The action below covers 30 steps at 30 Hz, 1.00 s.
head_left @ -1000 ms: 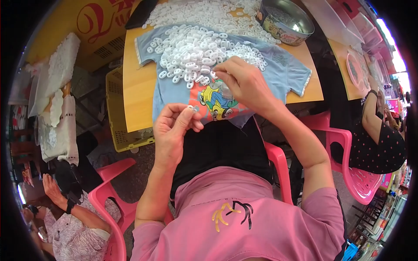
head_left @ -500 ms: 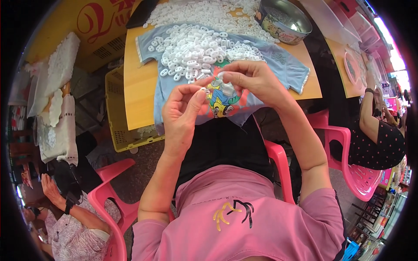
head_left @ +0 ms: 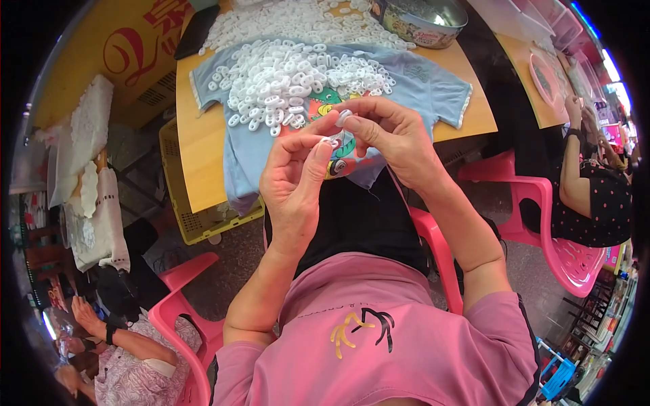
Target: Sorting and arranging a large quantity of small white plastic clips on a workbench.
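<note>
My left hand (head_left: 292,183) pinches a small white plastic oval piece (head_left: 332,143) between thumb and fingertips. Just above and to its right, my right hand (head_left: 399,142) grips a small white rounded piece (head_left: 344,117) between thumb and forefinger. The two pieces are close together but look apart; finer detail is too small to tell. Both hands are over the near edge of a light blue T-shirt (head_left: 245,154) with a colourful cartoon print. On the shirt, beyond my hands, lies a heap of white oval pieces with two holes each (head_left: 274,84).
More white pieces (head_left: 284,24) cover the back of the wooden table (head_left: 203,179). A round metal tin (head_left: 426,34) stands at the back right, a dark flat object (head_left: 197,32) back left. A yellow crate (head_left: 196,235) is below the left edge. Pink chairs (head_left: 439,250) and two seated people flank me.
My view has shifted, so the table appears farther left and higher. Both hands keep hold of their white pieces, and the pieces are slightly closer together.
</note>
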{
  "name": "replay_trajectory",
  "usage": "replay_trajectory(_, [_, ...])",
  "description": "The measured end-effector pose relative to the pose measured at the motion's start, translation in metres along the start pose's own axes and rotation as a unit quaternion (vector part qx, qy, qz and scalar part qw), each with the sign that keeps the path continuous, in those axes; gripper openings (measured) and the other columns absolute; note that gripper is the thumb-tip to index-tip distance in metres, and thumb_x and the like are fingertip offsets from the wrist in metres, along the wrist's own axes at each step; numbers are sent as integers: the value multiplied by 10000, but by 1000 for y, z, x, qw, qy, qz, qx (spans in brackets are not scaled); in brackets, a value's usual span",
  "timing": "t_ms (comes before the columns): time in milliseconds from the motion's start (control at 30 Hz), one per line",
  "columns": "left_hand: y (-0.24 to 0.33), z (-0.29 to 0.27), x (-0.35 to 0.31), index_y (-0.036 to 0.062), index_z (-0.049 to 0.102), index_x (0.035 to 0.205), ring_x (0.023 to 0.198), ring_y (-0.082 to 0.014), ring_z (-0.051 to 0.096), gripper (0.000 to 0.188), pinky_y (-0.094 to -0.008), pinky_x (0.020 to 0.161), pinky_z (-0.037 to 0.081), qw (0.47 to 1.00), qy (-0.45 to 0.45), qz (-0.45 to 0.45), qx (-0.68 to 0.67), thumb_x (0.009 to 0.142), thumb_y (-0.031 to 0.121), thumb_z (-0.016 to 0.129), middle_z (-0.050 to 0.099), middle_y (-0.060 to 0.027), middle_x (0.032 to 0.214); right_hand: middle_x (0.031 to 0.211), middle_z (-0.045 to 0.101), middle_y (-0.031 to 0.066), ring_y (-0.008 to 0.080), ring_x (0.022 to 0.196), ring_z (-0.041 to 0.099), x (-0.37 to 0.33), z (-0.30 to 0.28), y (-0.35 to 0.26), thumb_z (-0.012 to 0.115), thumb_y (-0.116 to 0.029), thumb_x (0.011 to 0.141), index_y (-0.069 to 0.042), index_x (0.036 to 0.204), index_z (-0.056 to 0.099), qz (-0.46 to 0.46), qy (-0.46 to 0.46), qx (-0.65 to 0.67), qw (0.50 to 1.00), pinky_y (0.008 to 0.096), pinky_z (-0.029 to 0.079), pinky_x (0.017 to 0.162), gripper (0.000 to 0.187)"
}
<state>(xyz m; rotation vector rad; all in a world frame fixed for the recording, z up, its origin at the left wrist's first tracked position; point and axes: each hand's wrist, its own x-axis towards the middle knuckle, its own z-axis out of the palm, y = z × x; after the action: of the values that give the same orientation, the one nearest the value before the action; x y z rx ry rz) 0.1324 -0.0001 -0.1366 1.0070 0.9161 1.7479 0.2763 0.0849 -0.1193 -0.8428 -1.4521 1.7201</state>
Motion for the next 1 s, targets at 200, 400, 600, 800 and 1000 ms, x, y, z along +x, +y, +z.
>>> replay_trajectory(200, [6,7,3,15,552,1047,943,-148,636,107,-282,808,537,993,43,-91,-67,964,80,575,642,-156,1138,904,633,40,84,696,576,-8,-3,-4,598,-130,961,19,1181,611,8,2,43,999,237,500,644,266])
replay_trajectory(400, [5,14,7,20,557,1027,793,-116,640,126,-256,728,534,988,54,-129,-62,957,115,600,671,-77,918,924,623,44,89,730,579,-13,-4,-9,575,-114,972,16,1211,592,-26,0,25,999,240,500,665,272])
replay_trajectory(600, [2,15,12,16,558,1012,778,-108,631,122,-247,707,513,990,29,-118,-69,951,110,607,671,-81,891,932,622,56,98,734,585,-13,-7,-5,591,-95,961,29,1182,589,-69,0,10,998,240,499,662,253])
replay_trajectory(800, [1,16,12,20,562,986,748,-100,620,118,-240,690,510,990,39,-127,-48,942,115,617,661,-69,867,959,633,76,104,728,603,-15,-8,-7,571,-77,966,45,1171,589,-72,17,6,997,241,508,671,239])
replay_trajectory(1000, [1,16,12,21,562,983,701,-92,596,117,-229,648,496,988,44,-141,-48,939,114,616,641,-54,839,972,636,73,98,727,604,-16,-8,-5,560,-67,968,47,1167,597,-78,12,-10,997,237,508,668,232])
